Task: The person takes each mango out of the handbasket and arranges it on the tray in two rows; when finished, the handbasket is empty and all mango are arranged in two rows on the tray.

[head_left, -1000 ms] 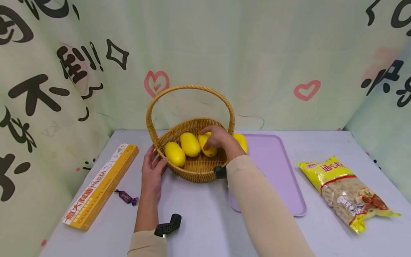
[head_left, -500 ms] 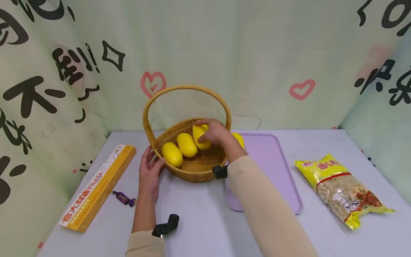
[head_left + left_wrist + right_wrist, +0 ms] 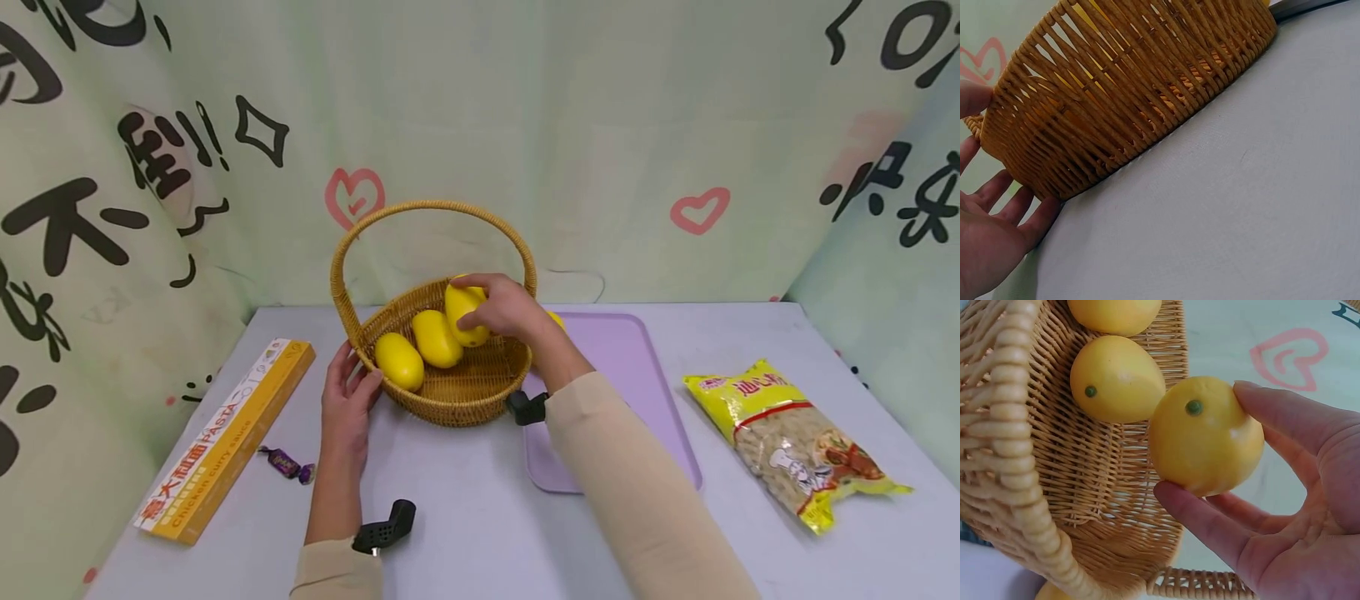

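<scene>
A wicker basket [image 3: 442, 408] with a tall arched handle stands at the table's back. My left hand [image 3: 347, 408] grips its left side, thumb at the rim and fingers on the outer wall, as the left wrist view confirms. Above the basket floor, my right hand [image 3: 506, 308] pinches a yellow mango [image 3: 1204, 440], thumb on one side and fingers on the other; its green stem end shows in the right wrist view. Two more yellow mangoes lie inside, a middle one [image 3: 437, 339] and a left one [image 3: 399, 362]. Another yellow mango [image 3: 557, 319] shows barely behind my right wrist.
A lilac tray [image 3: 630, 400] lies right of the basket, partly under my right forearm. Farther right is a yellow-topped food bag [image 3: 795, 450]. On the left are a pasta box [image 3: 228, 442] and a purple wrapped candy [image 3: 285, 463]. A printed curtain [image 3: 450, 125] hangs behind.
My right hand has raised the mango slightly from its spot in the basket, towards the back rim. The left hand keeps its grip on the basket. The head view has shifted a little.
</scene>
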`<move>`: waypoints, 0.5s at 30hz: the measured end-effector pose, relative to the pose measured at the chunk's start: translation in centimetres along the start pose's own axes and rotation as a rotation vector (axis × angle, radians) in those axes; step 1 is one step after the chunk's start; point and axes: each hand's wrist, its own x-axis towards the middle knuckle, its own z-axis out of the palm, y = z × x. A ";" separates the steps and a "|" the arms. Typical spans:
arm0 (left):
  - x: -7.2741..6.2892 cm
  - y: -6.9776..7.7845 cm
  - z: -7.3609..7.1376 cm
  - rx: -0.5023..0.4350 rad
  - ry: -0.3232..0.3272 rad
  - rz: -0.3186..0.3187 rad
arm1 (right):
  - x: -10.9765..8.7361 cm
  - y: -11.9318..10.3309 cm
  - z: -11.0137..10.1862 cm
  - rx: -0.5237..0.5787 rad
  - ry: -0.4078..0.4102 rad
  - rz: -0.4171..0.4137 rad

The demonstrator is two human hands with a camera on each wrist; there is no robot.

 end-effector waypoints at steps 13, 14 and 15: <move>-0.2 0.1 0.0 0.006 0.000 -0.006 | -2.3 0.1 -0.9 0.016 -0.013 -0.050; -0.2 0.1 0.1 0.005 0.000 -0.006 | -2.5 0.1 -1.0 0.014 -0.014 -0.055; -0.2 0.1 0.1 0.003 0.000 -0.006 | -2.7 0.0 -1.1 0.008 -0.014 -0.061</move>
